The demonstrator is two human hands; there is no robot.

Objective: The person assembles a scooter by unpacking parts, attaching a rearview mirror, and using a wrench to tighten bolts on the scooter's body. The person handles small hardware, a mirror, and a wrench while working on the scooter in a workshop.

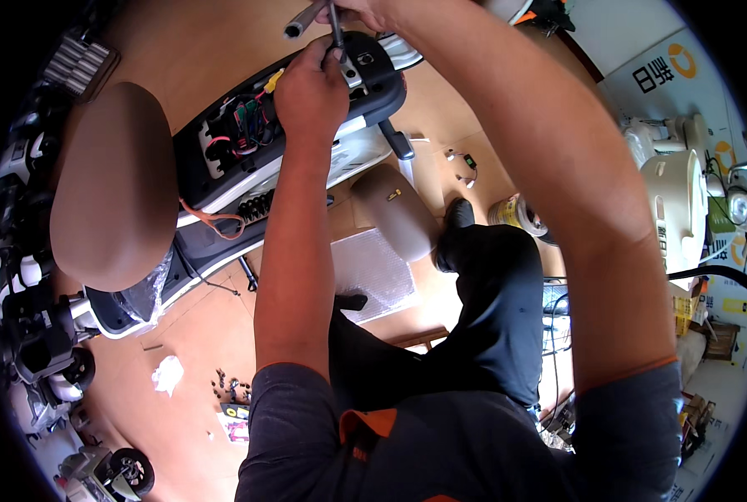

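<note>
A black and white scooter body [223, 180] lies under me with its brown seat [114, 184] at the left and coloured wires [244, 125] showing in an opened compartment. My left hand [311, 84] grips a thin dark tool shaft [337, 29] set against a small metal part on the black panel. My right hand [365, 10], mostly cut off at the top edge, holds a grey metal bar [302, 21].
A second brown seat [394, 209] and a bubble-wrap sheet [373, 272] lie on the wooden floor. Several loose screws [231, 386] and a crumpled white scrap [167, 374] sit at lower left. White scooter panels [675, 201] stand at right, other scooters at far left.
</note>
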